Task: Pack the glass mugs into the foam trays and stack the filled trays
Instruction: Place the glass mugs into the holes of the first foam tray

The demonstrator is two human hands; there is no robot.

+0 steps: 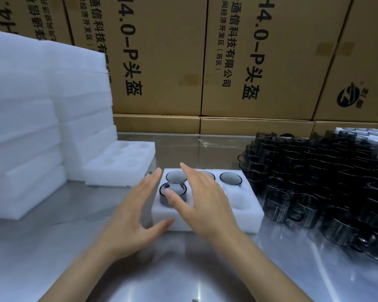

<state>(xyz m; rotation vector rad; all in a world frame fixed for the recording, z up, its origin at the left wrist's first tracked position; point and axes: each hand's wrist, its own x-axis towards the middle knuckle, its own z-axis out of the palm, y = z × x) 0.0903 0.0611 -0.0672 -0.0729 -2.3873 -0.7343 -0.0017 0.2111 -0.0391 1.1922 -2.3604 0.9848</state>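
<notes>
White rectangular foam tray with round pockets (244, 211) lies on the shiny metal tabletop (52, 247), directly under both hands; left hand (132, 216) sits at the tray's left end, fingers straight and spread, thumb touching the tray's near-left edge, gripping nothing; right hand (202, 203) hovers over the tray's middle, fingers straight and apart, thumb tip on or just above the rim of the near-left dark smoky glass mug (172, 189), contact not clear; that mug stands upright in its pocket, between the two hands; beyond the right-hand fingertips the back row holds more mugs, one at back left (176, 176), one mostly hidden behind the right hand, one at back right (230, 178); pockets to the right of the right hand look unfilled; big cluster of loose dark glass mugs (327, 184) stands on the tabletop right of the right hand, just beside the tray; unfilled white foam tray (120, 165) lies beyond the left hand; tall stacks of white foam trays (31, 118) far left of the left hand; brown cardboard boxes with black print (205, 62) wall the back.
</notes>
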